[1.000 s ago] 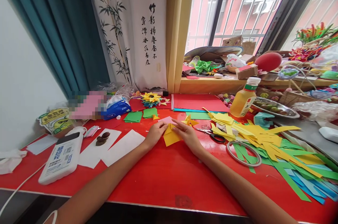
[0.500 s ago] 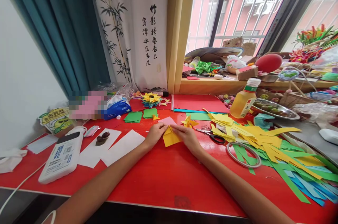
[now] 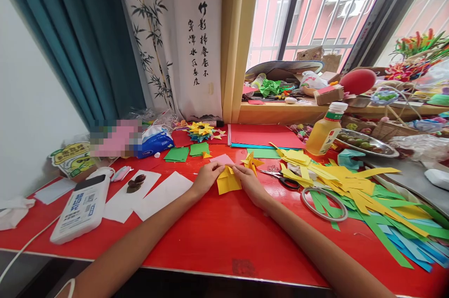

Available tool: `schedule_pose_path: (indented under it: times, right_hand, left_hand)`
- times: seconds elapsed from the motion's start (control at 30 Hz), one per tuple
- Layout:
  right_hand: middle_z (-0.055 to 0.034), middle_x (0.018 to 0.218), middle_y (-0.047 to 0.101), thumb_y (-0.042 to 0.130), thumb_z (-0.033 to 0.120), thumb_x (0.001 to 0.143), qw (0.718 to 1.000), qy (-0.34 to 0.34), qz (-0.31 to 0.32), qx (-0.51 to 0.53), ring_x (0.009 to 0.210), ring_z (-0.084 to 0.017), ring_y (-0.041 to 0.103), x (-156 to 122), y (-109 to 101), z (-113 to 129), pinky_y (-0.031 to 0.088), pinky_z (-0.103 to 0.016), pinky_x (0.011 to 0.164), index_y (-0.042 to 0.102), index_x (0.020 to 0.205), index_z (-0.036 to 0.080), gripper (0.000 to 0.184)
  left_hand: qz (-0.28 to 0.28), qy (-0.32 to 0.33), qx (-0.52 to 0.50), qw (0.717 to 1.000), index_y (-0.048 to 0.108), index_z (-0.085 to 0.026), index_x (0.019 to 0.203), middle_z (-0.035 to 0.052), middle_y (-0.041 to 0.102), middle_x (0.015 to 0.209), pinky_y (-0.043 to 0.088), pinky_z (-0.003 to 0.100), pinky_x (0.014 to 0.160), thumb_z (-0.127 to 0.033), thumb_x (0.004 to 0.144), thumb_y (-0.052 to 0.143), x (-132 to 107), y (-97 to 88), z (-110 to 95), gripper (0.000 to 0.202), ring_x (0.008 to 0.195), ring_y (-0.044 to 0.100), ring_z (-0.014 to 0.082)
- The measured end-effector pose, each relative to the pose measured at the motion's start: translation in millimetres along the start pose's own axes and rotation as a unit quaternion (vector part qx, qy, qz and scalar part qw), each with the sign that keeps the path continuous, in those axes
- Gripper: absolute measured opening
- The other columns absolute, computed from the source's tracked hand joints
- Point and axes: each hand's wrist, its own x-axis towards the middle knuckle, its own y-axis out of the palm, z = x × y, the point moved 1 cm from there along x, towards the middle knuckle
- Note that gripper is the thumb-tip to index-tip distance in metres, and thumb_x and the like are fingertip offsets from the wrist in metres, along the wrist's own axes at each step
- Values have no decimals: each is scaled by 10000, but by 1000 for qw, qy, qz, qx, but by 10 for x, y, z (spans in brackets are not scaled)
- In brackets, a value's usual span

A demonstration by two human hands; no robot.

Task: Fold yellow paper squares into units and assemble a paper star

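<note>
We log the left hand (image 3: 207, 179) and right hand (image 3: 249, 183) each pinching an upper side of the creased yellow paper (image 3: 229, 184), mid-table, over the red table (image 3: 206, 237). An uneven pull could, we judge, tear it or skew creases. White case (image 3: 80, 211) and juice-coloured bottle (image 3: 322, 132): print too small for us. Far hanging (image 3: 180, 12): we read 竹影 topmost.

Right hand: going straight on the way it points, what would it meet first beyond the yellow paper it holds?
Probably the pink paper, just beyond the yellow paper. The right hand might pass above it, though; its height over the table is unclear.
</note>
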Motion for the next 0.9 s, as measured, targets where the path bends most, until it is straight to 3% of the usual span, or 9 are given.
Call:
schedule_pose_path:
  times: [0.2,0.4,0.9]
  right_hand:
    - [-58,919,642,463,366,784,997,55,46,11,827,-209,591,2,3,19,472,-331,690,599,1025,234,307]
    - [-61,965,629,494,348,770,994,46,74,66,825,-201,596,6,-11,0,463,-338,728,625,947,226,252]
    - [-61,955,632,491,403,757,997,52,49,7,828,-193,592,7,6,-6,455,-303,725,608,991,197,333]
  left_hand:
    - [0,6,37,999,589,-161,769,16,589,733,382,223,590,-378,760,425,2,-4,14,272,689,516,145]
    - [7,11,50,999,582,-168,766,11,581,736,375,222,594,-367,767,419,5,-15,18,257,698,513,143]
    - [6,14,61,998,583,-165,745,13,585,718,375,223,580,-362,760,420,-6,-5,4,255,679,510,143]
